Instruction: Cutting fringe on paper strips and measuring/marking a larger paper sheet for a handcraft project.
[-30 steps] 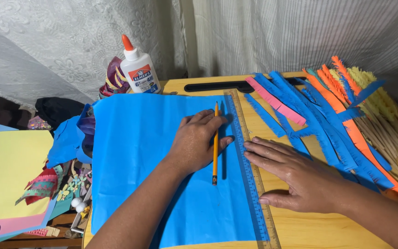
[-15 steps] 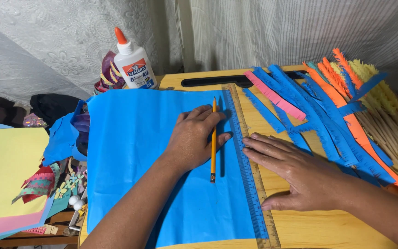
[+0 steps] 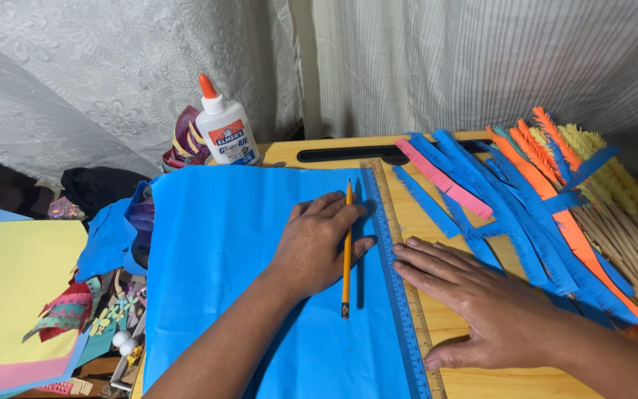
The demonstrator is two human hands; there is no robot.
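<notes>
My left hand (image 3: 319, 247) lies flat on the one big blue paper sheet (image 3: 223, 273), palm down, fingers spread, its grip released. The one yellow pencil (image 3: 346, 247) lies against my fingertips and thumb, pressed to the paper rather than clasped, its point toward the far edge of the counter (image 3: 481, 380), its dark end toward me. The pencil runs alongside the one clear ruler (image 3: 400, 295), just beside its left edge.

My right hand (image 3: 481, 307) is also flat and unclenched, holding nothing. Its fingertips rest on the ruler's right edge, the palm on the bare wood of the counter. The ruler lies over the right margin of the blue sheet and runs from the far edge of the counter down toward me.

The blue sheet covers the left half of the counter and hangs over its left side. Beyond it stands one white glue bottle (image 3: 224, 129) with an orange cap, upright, touching the sheet's far edge.

To the right of the ruler lies a heap of fringed paper strips (image 3: 511, 199): one pink, several blue, at least two orange, and a few yellow at the far right; they overlap too much for an exact count. A bundle of thin wooden sticks (image 3: 622, 233) lies under the yellow ones.

Off the counter to the left I see one yellow sheet (image 3: 16, 288) and a jumble of coloured paper scraps (image 3: 75, 310).
</notes>
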